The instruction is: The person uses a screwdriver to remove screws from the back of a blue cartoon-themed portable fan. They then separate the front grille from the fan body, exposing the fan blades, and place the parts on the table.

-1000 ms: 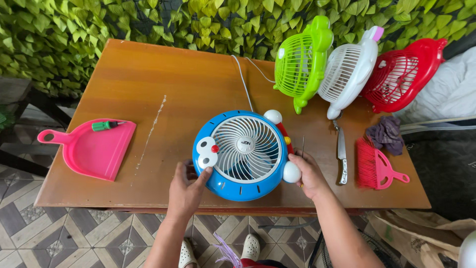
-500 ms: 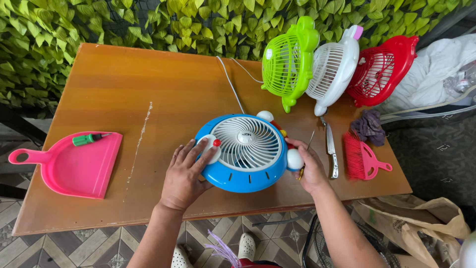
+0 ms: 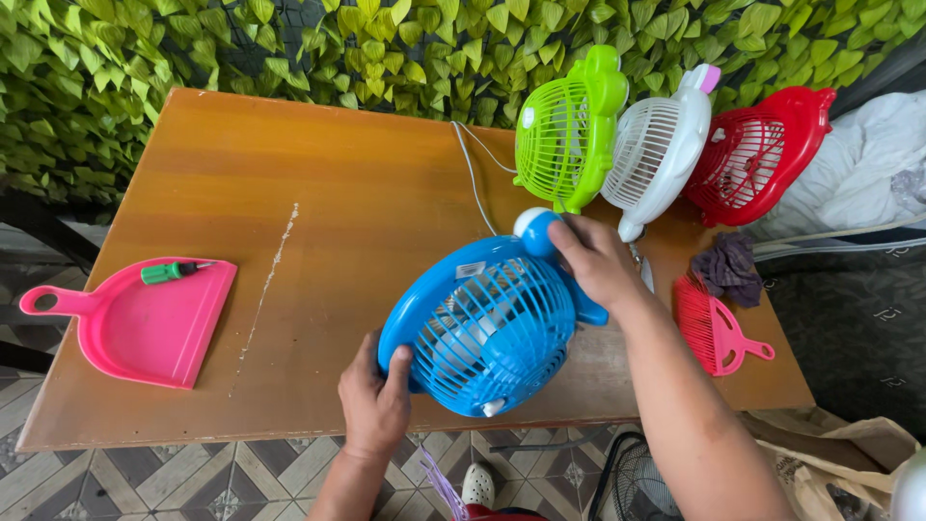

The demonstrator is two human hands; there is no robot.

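Note:
A small blue table fan (image 3: 487, 323) is tilted up over the near edge of the wooden table (image 3: 318, 212), its rear grille facing me. My left hand (image 3: 376, 400) grips its lower left rim. My right hand (image 3: 593, 260) holds its upper right side beside a white knob. A white cord (image 3: 473, 178) runs from the fan toward the back of the table.
A green fan (image 3: 569, 125), a white fan (image 3: 661, 150) and a red fan (image 3: 757, 154) lean at the back right. A pink dustpan (image 3: 135, 323) holds a green screwdriver (image 3: 169, 272) at left. A red brush (image 3: 709, 328) and a purple cloth (image 3: 725, 265) lie at right. Leafy wall behind.
The blue fan lay face up with its white front showing; both hands have lifted and turned it over, so the blue rear grille now faces me.

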